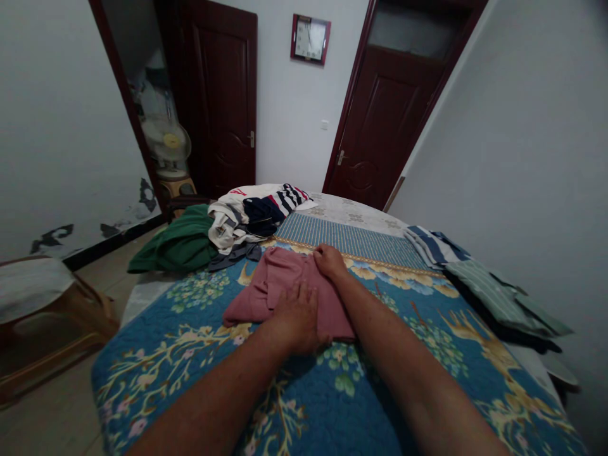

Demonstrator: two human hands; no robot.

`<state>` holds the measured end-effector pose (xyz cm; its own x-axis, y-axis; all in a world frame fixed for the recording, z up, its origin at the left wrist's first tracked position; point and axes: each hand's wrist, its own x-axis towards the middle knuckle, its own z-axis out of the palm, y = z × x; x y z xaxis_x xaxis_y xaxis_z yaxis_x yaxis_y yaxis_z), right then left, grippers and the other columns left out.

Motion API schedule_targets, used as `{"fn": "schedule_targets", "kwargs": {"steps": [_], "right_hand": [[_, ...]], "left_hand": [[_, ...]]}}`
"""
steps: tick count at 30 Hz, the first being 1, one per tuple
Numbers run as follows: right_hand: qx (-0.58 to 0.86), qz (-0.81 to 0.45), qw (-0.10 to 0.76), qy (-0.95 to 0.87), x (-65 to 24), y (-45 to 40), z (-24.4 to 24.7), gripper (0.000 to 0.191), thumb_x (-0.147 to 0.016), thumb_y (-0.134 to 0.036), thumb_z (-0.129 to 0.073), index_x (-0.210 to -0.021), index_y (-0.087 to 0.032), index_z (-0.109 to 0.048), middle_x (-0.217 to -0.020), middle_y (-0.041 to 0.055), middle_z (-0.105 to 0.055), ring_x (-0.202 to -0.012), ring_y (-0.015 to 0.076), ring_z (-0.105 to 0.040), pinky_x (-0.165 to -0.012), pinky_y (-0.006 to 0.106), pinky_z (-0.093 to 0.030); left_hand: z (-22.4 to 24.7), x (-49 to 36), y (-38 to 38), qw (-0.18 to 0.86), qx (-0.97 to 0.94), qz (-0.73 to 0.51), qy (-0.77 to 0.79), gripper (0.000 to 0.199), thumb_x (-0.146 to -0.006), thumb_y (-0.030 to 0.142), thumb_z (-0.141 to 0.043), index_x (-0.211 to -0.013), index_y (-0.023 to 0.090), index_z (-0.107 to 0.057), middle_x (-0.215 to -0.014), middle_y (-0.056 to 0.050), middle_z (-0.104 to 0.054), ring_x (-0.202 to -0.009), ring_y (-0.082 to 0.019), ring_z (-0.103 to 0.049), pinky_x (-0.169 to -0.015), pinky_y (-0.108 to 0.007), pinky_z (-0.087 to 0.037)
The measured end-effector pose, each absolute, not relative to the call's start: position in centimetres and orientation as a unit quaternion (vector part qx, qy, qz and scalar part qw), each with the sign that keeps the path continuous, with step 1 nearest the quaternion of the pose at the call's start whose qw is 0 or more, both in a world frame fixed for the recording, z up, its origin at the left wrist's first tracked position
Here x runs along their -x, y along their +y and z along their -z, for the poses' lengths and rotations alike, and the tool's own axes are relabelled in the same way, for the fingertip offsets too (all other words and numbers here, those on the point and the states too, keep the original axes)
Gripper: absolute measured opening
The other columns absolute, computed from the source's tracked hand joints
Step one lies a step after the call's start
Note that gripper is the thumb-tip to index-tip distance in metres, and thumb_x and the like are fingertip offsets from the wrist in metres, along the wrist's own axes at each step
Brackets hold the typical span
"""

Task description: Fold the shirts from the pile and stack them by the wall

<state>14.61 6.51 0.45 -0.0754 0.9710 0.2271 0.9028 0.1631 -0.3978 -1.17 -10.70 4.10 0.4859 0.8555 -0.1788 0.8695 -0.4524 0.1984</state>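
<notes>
Forearms [213, 386] fwd, L hand [298, 318] palm-dn

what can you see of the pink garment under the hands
The dusty-pink garment looks plain and soft, partly folded in overlapping layers, lying on the blue floral cover. One part juts left. The left hand rests flat on it; the right hand, curled, touches its far edge. Its exact type is unclear.

Square clock [310, 39] on wall between two dark-red doors [221, 95]; fan [171, 140] in left doorway; stool [35, 288] at far left
</notes>
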Motion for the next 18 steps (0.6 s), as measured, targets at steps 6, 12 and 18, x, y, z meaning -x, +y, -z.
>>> {"fn": "schedule_targets", "kwargs": {"steps": [6,12,18], "right_hand": [[0.602,-0.083,0.321,-0.727,-17.1,3.2,-0.6,0.038,-0.105,-0.019,-0.046,-0.129,-0.018,-0.075,-0.129,0.0102,-0.078,-0.120,0.0206,-0.070,-0.108,0.031,-0.049],[0.524,-0.034,0.237,-0.818,-18.6,-2.9,1.0,0.049,-0.109,-0.038,-0.048,-0.151,-0.020,-0.064,-0.155,0.0141,-0.063,-0.146,0.0274,-0.054,-0.127,0.046,-0.035],[0.611,-0.017,0.157,-0.775,-17.3,-7.1,0.8,0.070,-0.110,-0.053,-0.047,-0.166,-0.012,-0.044,-0.174,0.0207,-0.038,-0.164,0.0372,-0.029,-0.131,0.059,-0.025]], "left_hand": [[-4.4,2.6,-9.0,0.114,-0.860,-0.067,0.494,0.053,-0.106,0.049,-0.047,-0.142,0.014,-0.065,-0.157,-0.023,-0.060,-0.149,-0.037,-0.055,-0.121,-0.052,-0.046],[-3.3,2.8,-8.1,0.091,-0.854,-0.077,0.507,0.059,-0.093,0.041,-0.069,-0.143,0.011,-0.062,-0.162,-0.023,-0.055,-0.154,-0.037,-0.049,-0.126,-0.048,-0.041],[-3.9,3.4,-7.8,0.072,-0.849,-0.065,0.519,0.034,-0.094,0.034,-0.064,-0.119,0.012,-0.071,-0.135,-0.023,-0.073,-0.131,-0.039,-0.068,-0.111,-0.049,-0.053]]}}
